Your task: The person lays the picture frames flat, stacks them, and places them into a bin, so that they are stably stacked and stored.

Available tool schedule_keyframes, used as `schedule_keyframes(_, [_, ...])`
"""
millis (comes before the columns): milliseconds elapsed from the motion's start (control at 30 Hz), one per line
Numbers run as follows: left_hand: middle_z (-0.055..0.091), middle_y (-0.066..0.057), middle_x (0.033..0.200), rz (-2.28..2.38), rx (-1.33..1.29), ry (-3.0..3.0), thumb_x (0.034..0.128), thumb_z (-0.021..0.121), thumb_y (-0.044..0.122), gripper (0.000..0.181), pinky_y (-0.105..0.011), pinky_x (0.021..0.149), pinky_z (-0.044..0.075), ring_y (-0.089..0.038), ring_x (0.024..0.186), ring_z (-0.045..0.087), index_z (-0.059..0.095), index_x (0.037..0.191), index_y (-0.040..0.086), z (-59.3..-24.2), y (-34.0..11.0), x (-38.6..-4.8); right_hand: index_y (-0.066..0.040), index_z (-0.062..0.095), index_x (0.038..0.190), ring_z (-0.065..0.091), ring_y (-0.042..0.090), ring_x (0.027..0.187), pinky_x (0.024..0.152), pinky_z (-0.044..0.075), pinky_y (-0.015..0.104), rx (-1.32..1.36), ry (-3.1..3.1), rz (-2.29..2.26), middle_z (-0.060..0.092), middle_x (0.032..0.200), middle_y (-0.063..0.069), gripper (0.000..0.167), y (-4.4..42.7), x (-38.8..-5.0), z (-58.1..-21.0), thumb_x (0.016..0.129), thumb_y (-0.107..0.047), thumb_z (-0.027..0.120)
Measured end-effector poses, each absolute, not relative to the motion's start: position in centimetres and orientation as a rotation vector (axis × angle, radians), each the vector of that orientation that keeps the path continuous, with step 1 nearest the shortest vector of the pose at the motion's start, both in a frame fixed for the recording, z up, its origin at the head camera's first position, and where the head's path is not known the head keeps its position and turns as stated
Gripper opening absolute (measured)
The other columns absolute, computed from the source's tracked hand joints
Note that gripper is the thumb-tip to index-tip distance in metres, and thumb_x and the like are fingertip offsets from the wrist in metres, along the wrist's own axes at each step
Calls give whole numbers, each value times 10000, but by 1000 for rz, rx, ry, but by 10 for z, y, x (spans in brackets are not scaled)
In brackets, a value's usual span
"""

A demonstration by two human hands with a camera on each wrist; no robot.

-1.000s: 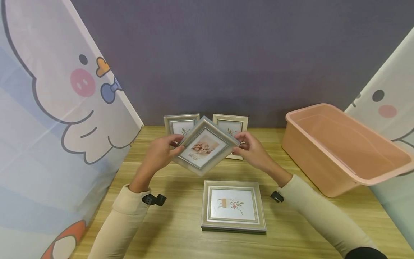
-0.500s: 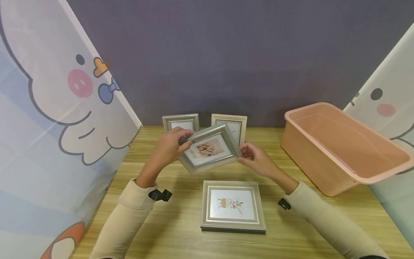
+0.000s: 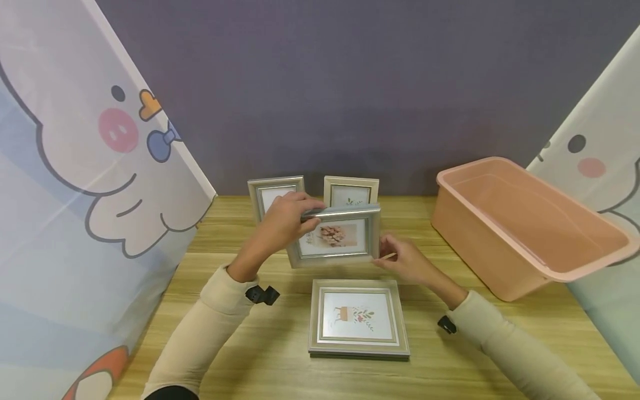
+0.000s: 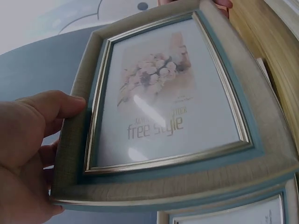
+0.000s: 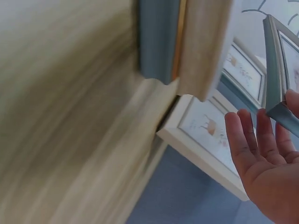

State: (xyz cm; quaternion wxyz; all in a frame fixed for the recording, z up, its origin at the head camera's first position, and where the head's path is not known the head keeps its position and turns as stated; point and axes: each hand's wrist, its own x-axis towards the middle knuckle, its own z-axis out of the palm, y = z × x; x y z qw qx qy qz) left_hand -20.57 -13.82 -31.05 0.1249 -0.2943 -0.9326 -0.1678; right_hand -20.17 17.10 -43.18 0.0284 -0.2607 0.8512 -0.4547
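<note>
A silvery-beige picture frame (image 3: 336,236) with a pink flower print hangs in the air above the table, its front toward me. My left hand (image 3: 284,221) grips its top left edge, thumb in front; in the left wrist view the frame (image 4: 159,79) reads "free style". At its lower right corner is my right hand (image 3: 407,260). The right wrist view has that hand's thumb on the frame's corner, with the fingers (image 5: 266,135) rather straight behind it. Two frames with plant prints stand behind, one left (image 3: 256,203) and one right (image 3: 351,191), both partly hidden.
Nearer me on the wooden table (image 3: 450,366), picture frames (image 3: 357,319) lie flat in a small stack, a plant-in-pot print on top. A pink plastic bin (image 3: 480,239) stands at the right. Cartoon-printed sheets (image 3: 55,222) flank both sides, with a dark backdrop (image 3: 325,89) behind.
The held frame has turned from a diamond pose to nearly level and shifted slightly right. My left hand has come along its top edge; my right hand has gone lower at its corner.
</note>
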Motion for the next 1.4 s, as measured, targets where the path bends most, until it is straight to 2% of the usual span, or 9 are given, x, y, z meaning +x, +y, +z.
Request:
schedule_keyframes(167, [691,-27,1289,-445,-889,-2760,982,692,246,340,-545,934,487,-259,1214,611,694,1319,203,-309,-128,-207,-27,631,1136,702,230,977,817,613,329,-770,2622,-1396,722,1032,107,260,175,-199,-441,921,-109,752])
schedule_keyframes(400, [687,-18,1300,-394,-902,-2773,981,694,259,348,-512,920,494,-247,1210,616,691,1326,213,-311,-122,-208,-26,606,1182,702,262,1004,822,611,336,-764,2636,-1403,715,1060,126,285,178,-199,-448,945,-124,730])
schedule_keyframes(600, [686,-22,1293,-381,-907,-2785,981,696,273,353,-481,898,499,-254,1190,614,690,1329,216,-312,-118,-209,15,460,1416,694,352,1048,843,609,347,-728,2613,-1554,670,1174,226,528,178,-198,-438,949,-46,699])
schedule_keyframes(733, [688,-27,1279,-362,-902,-2786,980,697,273,352,-456,860,498,-258,1157,617,692,1328,216,-313,-116,-209,31,327,1523,668,397,1083,853,606,306,-734,2632,-1646,615,1210,268,690,177,-199,-427,937,19,691])
schedule_keyframes(933, [688,-18,1280,-354,-886,-2785,981,695,284,354,-436,841,494,-254,1149,616,691,1329,218,-313,-115,-209,-34,243,1594,662,389,1058,825,603,269,-780,2671,-1729,600,1223,299,822,177,-203,-412,915,63,698])
schedule_keyframes(1033, [687,-14,1281,-352,-883,-2789,981,694,289,357,-437,852,496,-252,1150,614,689,1332,223,-313,-113,-209,-76,267,1598,669,385,1037,802,600,238,-835,2708,-1744,609,1229,295,826,178,-205,-407,909,80,696])
schedule_keyframes(1167, [690,-22,1275,-354,-888,-2793,981,694,280,357,-442,861,505,-260,1130,618,688,1333,219,-315,-112,-209,-51,355,1559,688,415,1002,758,599,197,-932,2755,-1727,619,1218,286,749,178,-205,-403,905,104,684])
schedule_keyframes(1400, [693,-30,1277,-350,-896,-2797,982,689,277,357,-462,905,504,-272,1138,622,688,1334,215,-317,-110,-210,-18,512,1446,697,457,974,666,633,298,-964,2765,-1656,625,1258,269,558,178,-205,-402,922,100,663])
